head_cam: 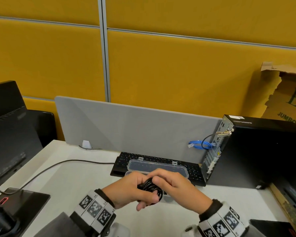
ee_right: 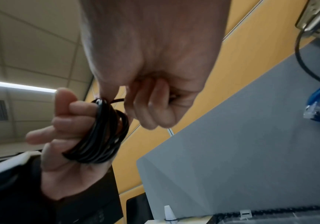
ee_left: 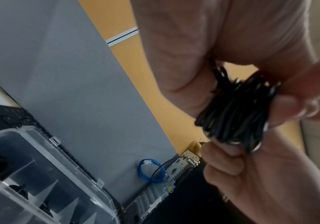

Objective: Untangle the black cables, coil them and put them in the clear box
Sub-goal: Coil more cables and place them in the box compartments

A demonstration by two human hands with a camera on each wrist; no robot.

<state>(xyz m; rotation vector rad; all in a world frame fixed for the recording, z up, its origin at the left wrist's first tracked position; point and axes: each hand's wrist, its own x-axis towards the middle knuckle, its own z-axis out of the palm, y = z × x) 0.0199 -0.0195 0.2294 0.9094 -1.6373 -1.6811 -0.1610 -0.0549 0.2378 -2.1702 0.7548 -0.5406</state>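
Note:
A black cable (head_cam: 149, 188) is wound into a small tight coil around the fingers of my left hand (head_cam: 143, 200), which grips it just above the desk. My right hand (head_cam: 161, 178) closes over the coil from the right. In the right wrist view the coil (ee_right: 97, 133) rings the left hand's fingers (ee_right: 68, 121), and my right hand (ee_right: 149, 106) pinches a loose strand at its top. The left wrist view shows the bundle (ee_left: 233, 115) squeezed between both hands. The clear box (head_cam: 132, 164) lies open just behind the hands; dark items sit among its dividers (ee_left: 40, 159).
The box's lid rests on a black keyboard (head_cam: 123, 161) in front of a grey screen (head_cam: 135, 127). A black PC tower (head_cam: 255, 151) with a blue cable (head_cam: 200, 145) stands at the right. A monitor (head_cam: 7, 125) and its base (head_cam: 24, 200) are at the left.

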